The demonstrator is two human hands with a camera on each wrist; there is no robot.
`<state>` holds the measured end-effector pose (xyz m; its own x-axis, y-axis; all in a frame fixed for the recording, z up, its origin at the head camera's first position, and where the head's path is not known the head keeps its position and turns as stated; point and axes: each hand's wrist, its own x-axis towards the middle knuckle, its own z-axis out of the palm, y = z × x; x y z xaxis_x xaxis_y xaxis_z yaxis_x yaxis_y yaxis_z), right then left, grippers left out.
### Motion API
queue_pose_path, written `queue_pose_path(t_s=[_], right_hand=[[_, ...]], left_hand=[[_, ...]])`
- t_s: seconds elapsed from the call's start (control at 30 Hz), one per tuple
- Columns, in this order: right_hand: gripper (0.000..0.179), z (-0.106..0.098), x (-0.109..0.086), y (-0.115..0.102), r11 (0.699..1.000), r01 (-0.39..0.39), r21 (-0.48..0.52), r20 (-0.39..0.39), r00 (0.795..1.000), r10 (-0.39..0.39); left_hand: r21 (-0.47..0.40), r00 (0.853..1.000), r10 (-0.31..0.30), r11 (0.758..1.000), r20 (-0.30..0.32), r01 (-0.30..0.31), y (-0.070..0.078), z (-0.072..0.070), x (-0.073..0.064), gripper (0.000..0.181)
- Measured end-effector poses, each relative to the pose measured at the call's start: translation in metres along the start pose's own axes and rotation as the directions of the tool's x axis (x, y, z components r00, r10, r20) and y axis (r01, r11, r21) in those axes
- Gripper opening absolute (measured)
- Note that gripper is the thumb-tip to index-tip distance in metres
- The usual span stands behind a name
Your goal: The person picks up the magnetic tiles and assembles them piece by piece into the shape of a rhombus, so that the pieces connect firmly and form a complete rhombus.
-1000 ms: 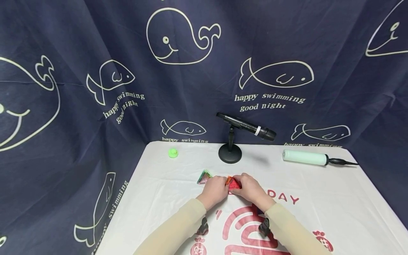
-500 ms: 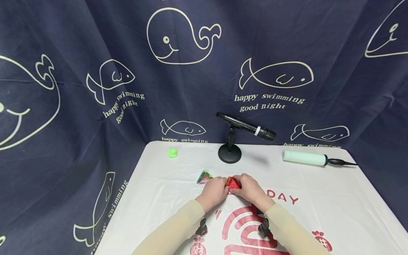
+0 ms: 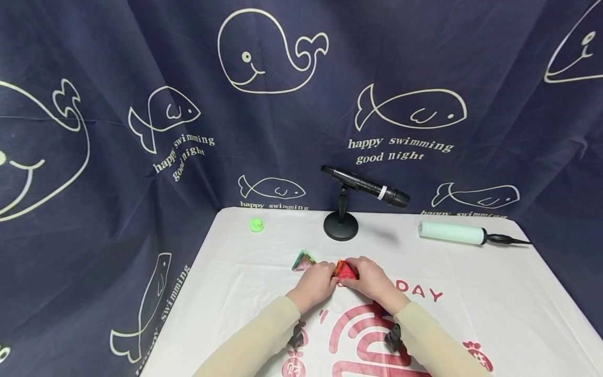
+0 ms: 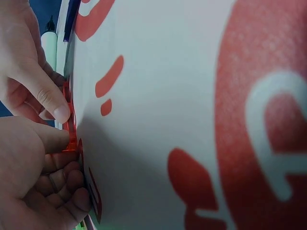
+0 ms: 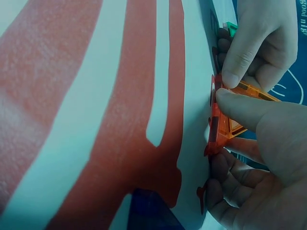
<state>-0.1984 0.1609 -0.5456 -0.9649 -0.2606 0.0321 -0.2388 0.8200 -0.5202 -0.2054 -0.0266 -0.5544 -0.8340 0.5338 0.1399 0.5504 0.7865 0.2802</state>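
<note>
Left hand (image 3: pixel 314 285) and right hand (image 3: pixel 371 280) are right up against each other on my head feed, both busy with the same little build. The right hand has thumb and fingers gripping the red translucent tile piece (image 3: pixel 346 271), and the left pinches it where it meets the orange translucent tile (image 5: pixel 249 90), so neither is released. The build sits mid-table between the fingertips, low over the white tablecloth (image 3: pixel 235 293). Just left of the left hand there's a triangular tile build (image 3: pixel 303 260) with green edges and a pinkish inside.

Readable stuff: the navy curtain (image 3: pixel 282 131) says "happy swimming good night" over and over with fish outlines, and the cloth has "DAY" in red, with lettering before it partly covered by the hands. The small red motifs have characters I can't make out for sure.

Versus a second ago, both hands are in practically the same place, same grip; any shift in the tiles is tiny. The black microphone (image 3: pixel 367 186) on its stand, mint-green hand pump (image 3: pixel 451 233) and green toy duck (image 3: pixel 256 224) haven't budged.
</note>
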Motion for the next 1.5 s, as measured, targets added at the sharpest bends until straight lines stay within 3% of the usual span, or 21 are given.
queue_pose_path(t_s=[0.57,0.73,0.9,1.07,1.3,1.5], right_hand=[[0.057,-0.005,-0.005,0.009,0.997,0.056,0.049,0.025,0.998,-0.057],[0.053,-0.013,-0.011,0.017,0.997,0.032,0.064,0.04,0.999,-0.035],[0.035,-0.022,-0.02,0.028,0.999,0.004,0.052,0.052,0.999,-0.006],[0.022,-0.032,-0.032,0.041,0.998,0.019,0.061,0.012,1.0,-0.02],[0.018,-0.04,-0.052,0.059,0.998,0.006,0.058,-0.033,0.999,-0.004],[0.018,-0.045,-0.069,0.074,0.997,0.014,0.079,-0.01,1.0,-0.014]], left_hand=[[0.0,1.0,0.02,1.0,0.006,-0.02,-0.003,0.005,-0.001,0.013],[-0.02,1.0,0.014,1.0,0.012,-0.014,-0.003,0.006,0.0,0.014],[-0.023,1.0,0.013,1.0,0.016,-0.013,-0.004,0.006,0.001,0.015],[-0.025,1.0,0.019,1.0,0.006,-0.019,-0.004,0.003,0.001,0.016],[-0.011,1.0,0.016,1.0,0.009,-0.016,-0.004,0.001,0.001,0.016],[-0.001,1.0,0.011,1.0,0.024,-0.011,-0.003,0.001,0.0,0.015]])
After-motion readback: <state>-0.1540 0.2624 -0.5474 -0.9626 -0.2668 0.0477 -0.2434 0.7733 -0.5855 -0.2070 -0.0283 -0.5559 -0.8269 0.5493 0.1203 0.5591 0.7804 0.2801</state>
